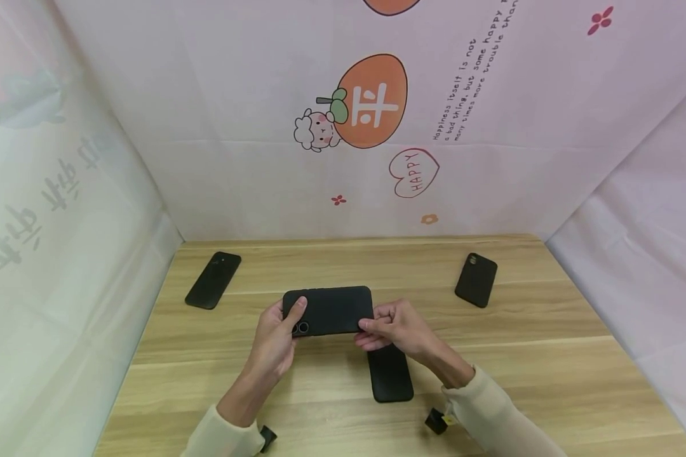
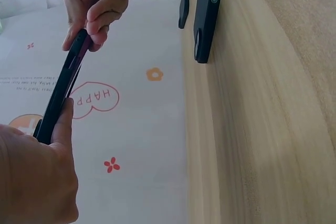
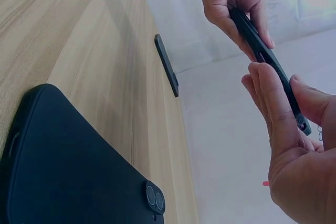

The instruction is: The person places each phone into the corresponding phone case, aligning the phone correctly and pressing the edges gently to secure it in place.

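A black smartphone (image 1: 331, 311), back outward with round camera rings near its left end, is held sideways above the table between both hands. My left hand (image 1: 275, 336) grips its left end, thumb lying across the back. At the opposite end, my right hand (image 1: 397, 327) pinches the lower corner between thumb and fingers. The left wrist view catches the phone (image 2: 64, 85) edge-on, with a purplish tint by the right fingers. Partly beneath my right hand lies another black phone (image 1: 391, 374), whose two camera rings show in the right wrist view.
On the wood-grain table (image 1: 320, 406), a black phone (image 1: 213, 280) lies at the back left and a shorter black one (image 1: 476, 280) at the back right. A printed cloth (image 1: 251, 190) stands behind, with white cloth walls at both sides. Small black devices are at both sleeves.
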{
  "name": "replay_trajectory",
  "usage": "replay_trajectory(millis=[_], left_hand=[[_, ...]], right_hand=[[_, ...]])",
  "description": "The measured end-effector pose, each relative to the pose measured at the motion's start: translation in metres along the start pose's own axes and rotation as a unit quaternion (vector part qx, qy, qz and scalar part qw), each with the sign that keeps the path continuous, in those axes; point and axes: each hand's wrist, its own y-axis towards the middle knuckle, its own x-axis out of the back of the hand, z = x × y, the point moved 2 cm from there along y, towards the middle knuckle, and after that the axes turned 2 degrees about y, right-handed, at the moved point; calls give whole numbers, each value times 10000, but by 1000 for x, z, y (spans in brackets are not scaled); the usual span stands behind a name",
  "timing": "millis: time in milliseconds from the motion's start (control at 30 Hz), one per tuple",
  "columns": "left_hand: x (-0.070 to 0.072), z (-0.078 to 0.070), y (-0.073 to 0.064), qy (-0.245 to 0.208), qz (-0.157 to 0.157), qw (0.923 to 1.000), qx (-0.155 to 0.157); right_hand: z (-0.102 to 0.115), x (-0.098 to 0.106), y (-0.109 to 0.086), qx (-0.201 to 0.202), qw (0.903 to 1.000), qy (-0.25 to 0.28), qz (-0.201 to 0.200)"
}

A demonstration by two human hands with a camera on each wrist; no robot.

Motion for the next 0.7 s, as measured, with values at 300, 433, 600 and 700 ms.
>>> replay_trajectory(millis=[300,433,600,700], left_hand=[[0,3,-2,31,-27,9998,-187],[-1,3,-2,13,-15,9997,-223],[-1,3,-1,30,-6,9997,-260],[0,3,-1,44,-14,9998,-199]], right_hand=[[-1,-1,2,-365,9992,-74,-160],[-3,-1,3,-545,9983,-183,-93],[-4,-1,4,-626,9979,-167,22],[-5,-1,3,-563,9983,-130,70]])
